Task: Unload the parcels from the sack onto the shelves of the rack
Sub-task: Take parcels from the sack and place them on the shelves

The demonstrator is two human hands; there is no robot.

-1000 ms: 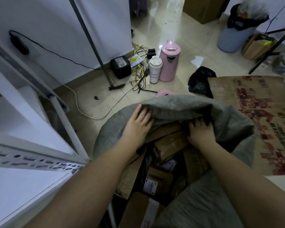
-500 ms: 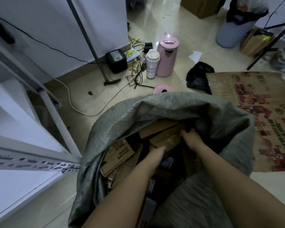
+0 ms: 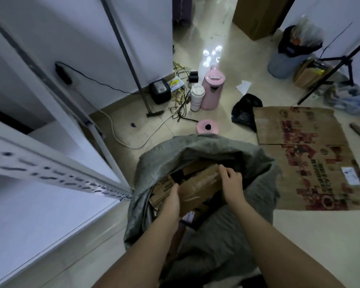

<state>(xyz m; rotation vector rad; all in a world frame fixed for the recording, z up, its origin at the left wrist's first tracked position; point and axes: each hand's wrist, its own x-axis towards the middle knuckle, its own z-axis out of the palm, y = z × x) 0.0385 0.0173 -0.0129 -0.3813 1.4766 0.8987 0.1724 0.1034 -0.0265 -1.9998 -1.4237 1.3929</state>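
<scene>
A grey woven sack (image 3: 195,150) stands open on the floor in front of me, with several brown cardboard parcels inside. Both my hands are in its mouth on one taped brown parcel (image 3: 200,189). My left hand (image 3: 172,201) grips the parcel's near left end. My right hand (image 3: 232,187) grips its far right end, fingers curled over the edge. The parcel sits raised above the others, tilted. The white metal rack (image 3: 56,173) stands to the left, its perforated shelf edge beside the sack.
A flattened printed cardboard sheet (image 3: 312,159) lies on the floor to the right. Behind the sack are a pink lid (image 3: 208,127), a pink kettle (image 3: 213,90), a white cup (image 3: 196,97), cables, a black bag (image 3: 244,111) and a tripod (image 3: 328,69).
My hands left the sack's rim and went inside. They took hold of one brown parcel at both ends and raised it up out of the pile.
</scene>
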